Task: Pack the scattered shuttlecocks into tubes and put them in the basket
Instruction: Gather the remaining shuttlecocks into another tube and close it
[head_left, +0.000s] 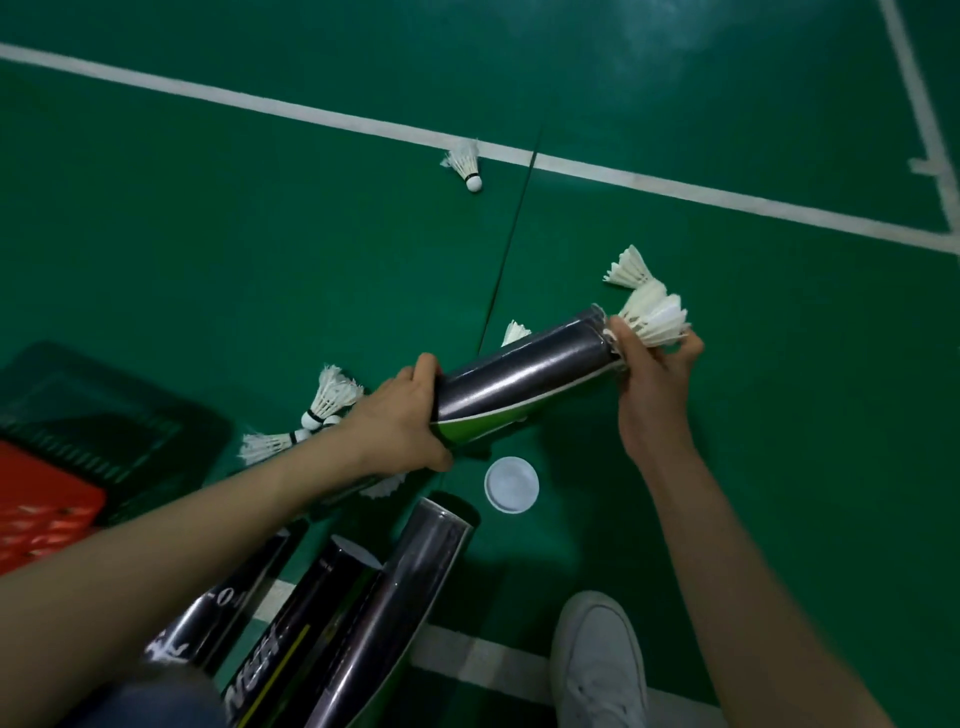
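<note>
Spreading across the whole view, the green court floor (208, 249) carries everything, so any slip means a chase. The red basket (47, 504) sits at the far left edge, well apart from the work, and three spare tubes (395, 597) lie side by side near the person's shoe (597, 660). The held tube (524, 382) is off the floor and tilted, its mouth up and to the right. The left hand (400, 415) wraps the lower end, a full closed grip round the barrel. The right hand (654, 379) is at the mouth, its grip pinched round a nested stack of shuttlecocks (654, 317) whose feathers fan out beyond the rim; fingers hide whether the corks have entered. The likely trouble is a crooked entry, with feathers catching the rim and bending, or the stack splitting and dropping. Held at one end only, the tube could also twist away. Loose shuttlecocks (330, 397) lie beside the left wrist, and a lone shuttlecock (464, 163) rests far off by the white line. The white lid (511, 484) lies on the floor just below the tube, where it could easily be kicked away.
</note>
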